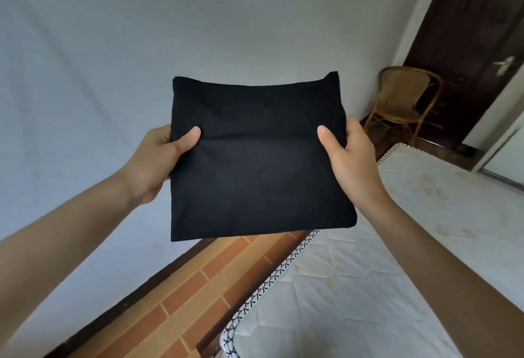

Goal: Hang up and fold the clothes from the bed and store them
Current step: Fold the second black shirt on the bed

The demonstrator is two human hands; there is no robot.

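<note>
While folded black garment (pixel 256 156) hung in mid-air between both hands | left hand (pixel 158 162) pinched its left edge, right hand (pixel 351 156) its right | equally near; bed (pixel 425 258) lay below right hand.

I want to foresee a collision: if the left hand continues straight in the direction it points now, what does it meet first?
Probably only the pale wall. The left hand, gripping the folded black garment, points forward and up; nothing else shows in that line, though depth is unclear.
</note>
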